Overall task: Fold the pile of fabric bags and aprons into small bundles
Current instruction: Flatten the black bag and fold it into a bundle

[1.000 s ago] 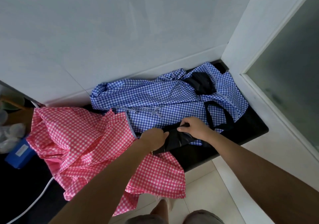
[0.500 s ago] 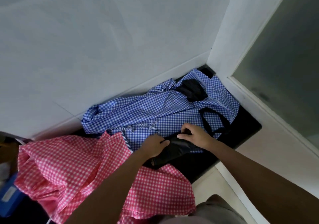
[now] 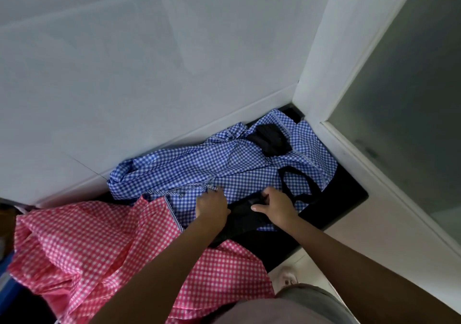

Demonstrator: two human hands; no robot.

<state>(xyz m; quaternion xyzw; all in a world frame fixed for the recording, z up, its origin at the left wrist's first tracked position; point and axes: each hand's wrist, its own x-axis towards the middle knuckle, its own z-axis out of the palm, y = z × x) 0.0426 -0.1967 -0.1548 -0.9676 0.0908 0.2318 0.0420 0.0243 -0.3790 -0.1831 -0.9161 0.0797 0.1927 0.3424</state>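
The black fabric bag (image 3: 243, 215) lies flat between my two hands, on the near edge of the black counter (image 3: 345, 200). My right hand (image 3: 277, 209) has its fingers curled onto the bag's top edge with the thumb stretched out toward my left hand (image 3: 212, 206). The left rests knuckles up where the bag meets the cloth, fingers bent down; I cannot tell whether they grip anything. One black strap loop (image 3: 300, 182) curves just beyond my right hand. One blue checked cloth (image 3: 199, 166) spreads beyond both hands, and one small black bundle (image 3: 270, 140) sits on it, well beyond my right hand. One pink checked cloth (image 3: 99, 241) lies rumpled left of and under my left arm.
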